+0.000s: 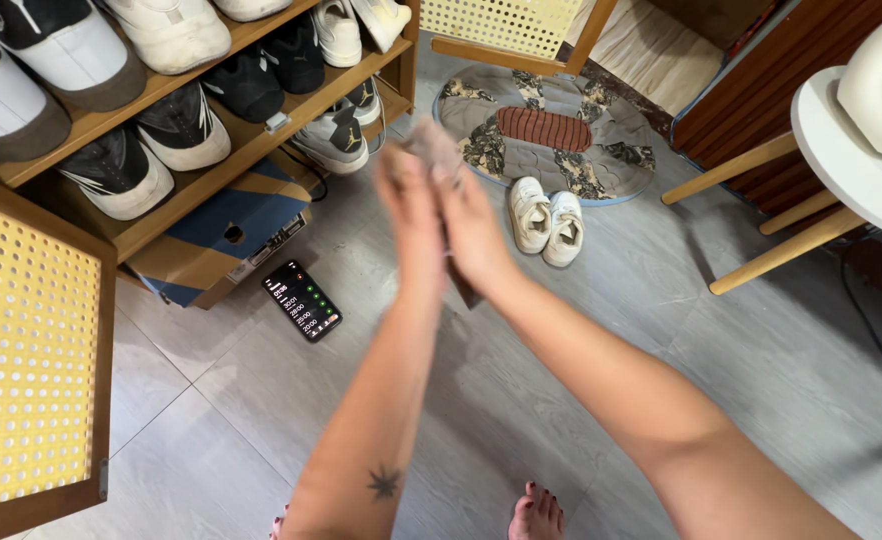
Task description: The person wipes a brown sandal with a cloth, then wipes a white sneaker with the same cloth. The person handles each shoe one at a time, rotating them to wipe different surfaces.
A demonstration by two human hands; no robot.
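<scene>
Nearest, bare toes (535,512) on grey floor tiles (211,440). Above them, two forearms stretching forward, left hand (408,215) and right hand (471,225) pressed palm to palm, blurred. Between the palms, a brownish-grey cloth (431,142), pinched flat by both grips; long axis roughly upright in view, one end poking out past the fingertips toward the shoe rack, a darker end showing below the right wrist. Exact kind of cloth too blurred to tell.

Left of the hands, a black phone (302,300) flat on the floor, screen lit, lying diagonally. Just beyond, a blue and tan shoebox (226,225) under a wooden shoe rack (261,135) filled with black and white sneakers. Right of the hands, a pair of white sneakers (546,220) side by side, toes toward the viewer, at the edge of a round patterned mat (561,150). Far right, a round white stool (851,170) on wooden legs.
</scene>
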